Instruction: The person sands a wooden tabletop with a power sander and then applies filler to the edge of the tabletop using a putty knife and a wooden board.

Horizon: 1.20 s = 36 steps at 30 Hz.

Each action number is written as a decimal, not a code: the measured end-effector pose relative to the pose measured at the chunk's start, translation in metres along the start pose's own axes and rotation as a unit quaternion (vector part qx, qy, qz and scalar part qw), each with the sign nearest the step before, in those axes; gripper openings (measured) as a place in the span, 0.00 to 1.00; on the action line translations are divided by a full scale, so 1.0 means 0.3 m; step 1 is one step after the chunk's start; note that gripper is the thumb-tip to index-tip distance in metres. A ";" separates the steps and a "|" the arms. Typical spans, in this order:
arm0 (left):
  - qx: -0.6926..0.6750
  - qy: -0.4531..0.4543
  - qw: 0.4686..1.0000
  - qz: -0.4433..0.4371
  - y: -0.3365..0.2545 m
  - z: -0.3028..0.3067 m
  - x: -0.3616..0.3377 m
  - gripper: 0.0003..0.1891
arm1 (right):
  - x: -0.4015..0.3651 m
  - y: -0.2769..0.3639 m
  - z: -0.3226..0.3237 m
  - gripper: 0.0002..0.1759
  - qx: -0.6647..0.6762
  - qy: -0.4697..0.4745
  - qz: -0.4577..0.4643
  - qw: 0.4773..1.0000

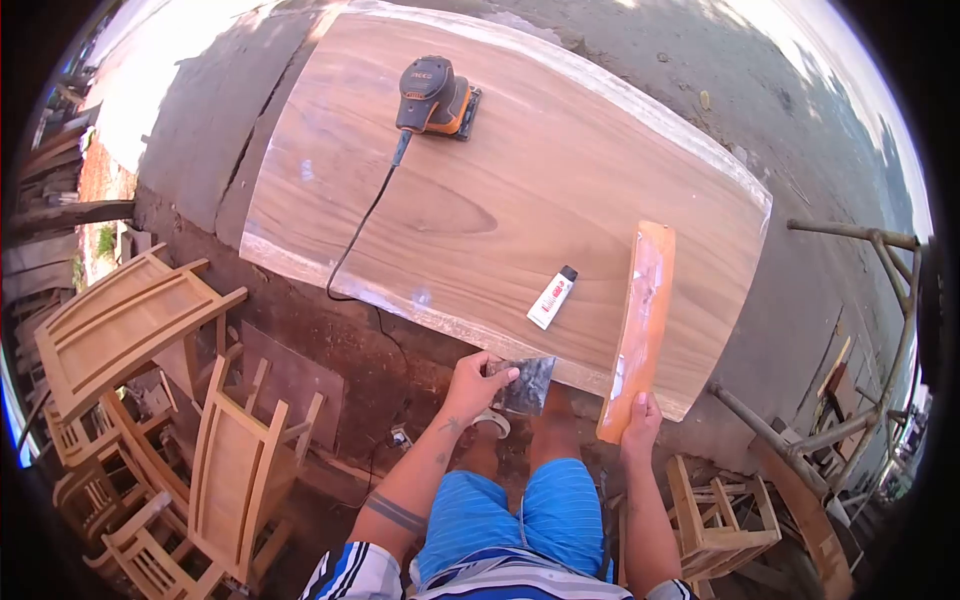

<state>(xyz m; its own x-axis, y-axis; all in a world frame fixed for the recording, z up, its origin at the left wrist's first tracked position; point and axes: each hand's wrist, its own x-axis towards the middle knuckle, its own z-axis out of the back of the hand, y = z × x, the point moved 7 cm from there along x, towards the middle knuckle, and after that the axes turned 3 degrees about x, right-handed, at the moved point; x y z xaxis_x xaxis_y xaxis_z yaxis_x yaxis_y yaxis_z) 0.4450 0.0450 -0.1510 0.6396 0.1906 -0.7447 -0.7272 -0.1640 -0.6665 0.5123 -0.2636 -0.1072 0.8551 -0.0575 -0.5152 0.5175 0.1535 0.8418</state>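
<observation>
Two hands are occupied: the left hand pinches a thin dark plate by one side, leaving its other edges free, and the right hand grips the near end of a smeared orange strip. That end overhangs the slab's near edge, giving the fingers room; the slab probably bears the rest. Left of the strip lies a tube, within easy reach. The sander sits far left, its cord dropping over the near edge, with bare wood between sander and strip.
</observation>
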 end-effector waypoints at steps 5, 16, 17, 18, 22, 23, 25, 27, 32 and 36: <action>-0.405 0.132 0.902 0.067 0.223 0.200 -0.216 0.17 | 0.101 0.005 -0.271 0.25 -0.006 0.109 0.034 0.993; 0.136 -0.279 0.932 -0.185 0.099 0.752 -0.185 0.24 | 0.109 -0.076 -0.812 0.24 -0.047 0.178 0.119 0.976; 0.165 -0.287 0.923 -0.196 0.067 0.761 -0.182 0.24 | 0.125 -0.076 -0.818 0.23 -0.063 0.180 0.114 0.975; 0.196 -0.295 0.912 -0.206 0.038 0.771 -0.173 0.24 | 0.144 -0.077 -0.825 0.23 -0.078 0.183 0.110 0.974; 0.278 -0.264 0.889 -0.251 -0.055 0.775 -0.093 0.26 | 0.175 -0.046 -0.817 0.22 -0.149 0.171 0.153 0.962; 0.297 -0.258 0.885 -0.248 -0.070 0.773 -0.075 0.26 | 0.164 -0.028 -0.831 0.22 -0.135 0.183 0.163 0.960; 0.342 -0.249 0.873 -0.244 -0.105 0.773 -0.042 0.26 | 0.165 -0.029 -0.845 0.22 -0.100 0.215 0.172 0.956; 0.385 -0.232 0.869 -0.208 -0.126 0.776 -0.012 0.25 | 0.178 -0.050 -0.836 0.24 -0.063 0.246 0.167 0.953; 0.457 -0.186 0.858 -0.141 -0.177 0.773 0.041 0.26 | 0.163 -0.048 -0.842 0.29 -0.032 0.259 0.179 0.949; 0.472 -0.147 0.866 -0.076 -0.209 0.759 0.058 0.25 | 0.163 -0.052 -0.847 0.31 -0.013 0.267 0.177 0.947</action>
<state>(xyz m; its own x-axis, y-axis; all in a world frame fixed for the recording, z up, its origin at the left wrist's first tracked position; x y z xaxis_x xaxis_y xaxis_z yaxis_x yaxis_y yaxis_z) 0.4449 0.2790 -0.1145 0.7555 0.4018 -0.5175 -0.6086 0.7228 -0.3275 0.5382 -0.0181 -0.1863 0.8336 0.5085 -0.2160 0.1950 0.0950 0.9762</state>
